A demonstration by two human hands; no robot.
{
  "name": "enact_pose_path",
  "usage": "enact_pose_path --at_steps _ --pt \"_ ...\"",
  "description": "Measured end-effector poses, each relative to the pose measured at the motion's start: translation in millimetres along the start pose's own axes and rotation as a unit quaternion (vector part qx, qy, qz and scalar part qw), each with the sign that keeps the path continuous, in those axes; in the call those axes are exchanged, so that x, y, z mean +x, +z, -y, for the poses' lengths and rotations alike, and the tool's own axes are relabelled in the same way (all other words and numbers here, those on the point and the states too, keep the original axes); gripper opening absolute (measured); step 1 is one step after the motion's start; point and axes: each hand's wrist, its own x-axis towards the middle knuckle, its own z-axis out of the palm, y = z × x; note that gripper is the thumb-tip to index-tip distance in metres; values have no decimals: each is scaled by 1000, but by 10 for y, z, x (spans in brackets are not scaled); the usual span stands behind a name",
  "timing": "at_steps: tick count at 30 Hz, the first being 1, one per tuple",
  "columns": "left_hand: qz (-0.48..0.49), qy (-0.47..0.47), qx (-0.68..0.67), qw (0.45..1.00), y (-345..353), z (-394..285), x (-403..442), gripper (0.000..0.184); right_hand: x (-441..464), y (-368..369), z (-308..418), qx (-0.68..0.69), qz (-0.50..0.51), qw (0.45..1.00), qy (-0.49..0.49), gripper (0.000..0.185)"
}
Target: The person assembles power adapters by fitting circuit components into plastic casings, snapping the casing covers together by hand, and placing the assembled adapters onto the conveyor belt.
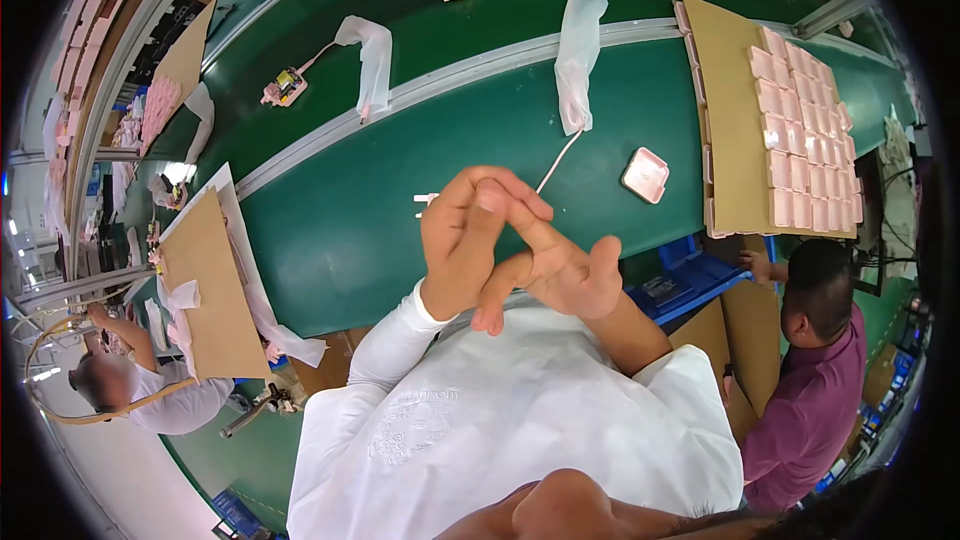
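My left hand (462, 235) is raised over the green bench, its thumb and fingers closed around a finger of my right hand. My right hand (570, 275) has its palm up, with thumb and other fingers spread and no object in it. Behind the left hand a small white plug-like part (425, 200) is partly hidden. A white cable (560, 162) runs from behind my hands to a translucent plastic wrap (577, 65) lying across the bench rail. To the right lies a shallow pale pink charger shell (646, 176) on the bench.
A cardboard sheet (735, 90) at right carries rows of pale pink shells (800, 130). Another cardboard board (212, 285) stands at left. Beyond the metal rail (440, 75) lie an exposed circuit board (286, 88) and wrapped cables. Blue bins (690, 275) and two people (815, 380) are nearby.
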Motion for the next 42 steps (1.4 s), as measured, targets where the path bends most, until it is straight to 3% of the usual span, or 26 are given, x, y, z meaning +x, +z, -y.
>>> enact_pose_path --at_steps 8,13,17,23,26,29,32,38,42 --pt "29 -93 -89 991 2 -25 121 36 34 145 80 -45 -27 997 48 135" --pt "42 -99 -150 983 92 -99 68 36 14 189 122 -46 -63 995 66 138" --pt "58 -77 -197 976 69 -36 36 37 20 181 123 -21 -27 997 67 135" --pt "71 -115 -250 959 81 -44 179 43 -31 113 -67 -17 -21 999 32 132" --pt "150 -160 -301 928 -102 75 319 47 10 166 -104 -30 -51 998 34 136" --pt "132 -150 -335 921 -23 117 319 44 70 277 9 -38 -102 994 31 142" --pt "88 -158 -232 956 110 -54 257 41 40 297 41 -20 -107 994 2 142" --pt "83 -135 -158 975 151 -141 214 37 2 169 -3 15 -48 998 -34 131" --pt "140 -150 -213 955 15 -47 286 40 -28 208 -66 -8 -50 999 8 129"
